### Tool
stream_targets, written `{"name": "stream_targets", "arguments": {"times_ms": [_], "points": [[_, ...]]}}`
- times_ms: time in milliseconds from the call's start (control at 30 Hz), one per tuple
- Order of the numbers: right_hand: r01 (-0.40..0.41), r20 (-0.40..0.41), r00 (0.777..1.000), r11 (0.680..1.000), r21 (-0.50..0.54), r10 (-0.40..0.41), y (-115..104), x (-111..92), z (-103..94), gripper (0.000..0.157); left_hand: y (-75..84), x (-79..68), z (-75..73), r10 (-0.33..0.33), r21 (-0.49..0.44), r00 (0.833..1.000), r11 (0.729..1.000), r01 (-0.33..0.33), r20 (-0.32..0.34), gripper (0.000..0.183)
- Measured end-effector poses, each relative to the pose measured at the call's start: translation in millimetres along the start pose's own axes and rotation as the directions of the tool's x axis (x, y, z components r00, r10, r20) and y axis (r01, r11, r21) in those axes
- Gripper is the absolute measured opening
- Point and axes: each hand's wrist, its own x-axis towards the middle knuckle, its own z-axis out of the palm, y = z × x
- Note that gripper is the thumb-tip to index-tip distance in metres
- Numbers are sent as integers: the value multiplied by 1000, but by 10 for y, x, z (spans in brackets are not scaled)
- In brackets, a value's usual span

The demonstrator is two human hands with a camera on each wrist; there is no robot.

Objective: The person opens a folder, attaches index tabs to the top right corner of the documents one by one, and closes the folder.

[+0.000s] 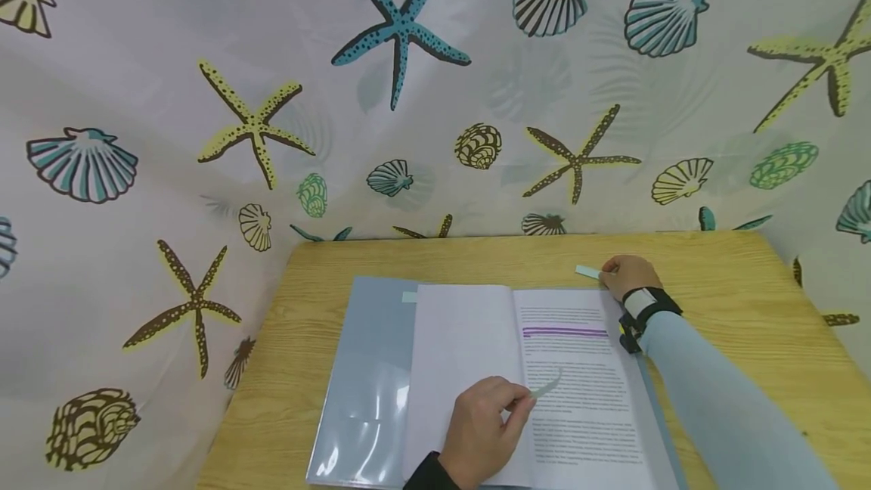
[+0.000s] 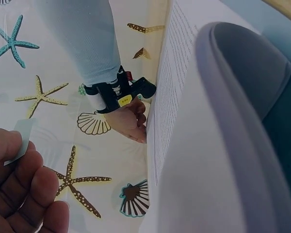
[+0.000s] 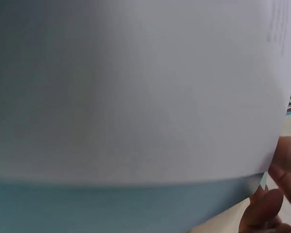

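Note:
A book of printed pages point(image 1: 585, 392) lies spread in a blue-grey plastic cover point(image 1: 364, 384), with purple lines marked across the text. Over the right page, my left hand point(image 1: 486, 422) pinches a thin pale green paper strip point(image 1: 547, 386) between thumb and forefinger; the strip's free end curls upward. In the left wrist view that strip point(image 2: 23, 138) stands out from the fingertips. My right hand point(image 1: 631, 276) is at the book's top right corner, fingers curled on the end of another pale green strip point(image 1: 587, 272). The page corner partly hides those fingers in the right wrist view.
A small pale green tab point(image 1: 409, 297) sits at the top of the left cover. Under the book is a wooden table point(image 1: 742, 308). A white curtain point(image 1: 435, 195) printed with shells and starfish hangs behind and beside the table.

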Motion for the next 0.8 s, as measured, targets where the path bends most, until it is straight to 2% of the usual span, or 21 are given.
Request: {"name": "stream_targets", "arguments": {"times_ms": [100,233,333,433,533,633,800], "points": [[43,-68,997,998,35,-41,30,0,-54,26,13,8,9,2,-1,1000,1000,-2,-9,5],[36,-186,982,982,186,-1,40,-67,-178,33,34,24,4,11,23,999,1000,-10,-45,4],[76,-208,978,958,276,-18,-20,-232,-297,36,41,33,-15,-5,42,997,999,9,-82,4],[165,-153,981,929,332,-119,-107,-527,-392,36,40,40,-37,-23,37,994,999,27,-107,4],[231,-47,972,887,399,-232,-163,-904,-403,35,37,48,-48,-25,13,993,1000,27,-113,4],[252,60,946,841,478,-317,-206,-1304,-343,33,41,53,-42,-18,-18,993,1000,17,-116,5],[231,168,894,748,623,-416,-357,-1844,-207,27,59,70,-5,-25,-58,992,998,18,-122,5]]}}
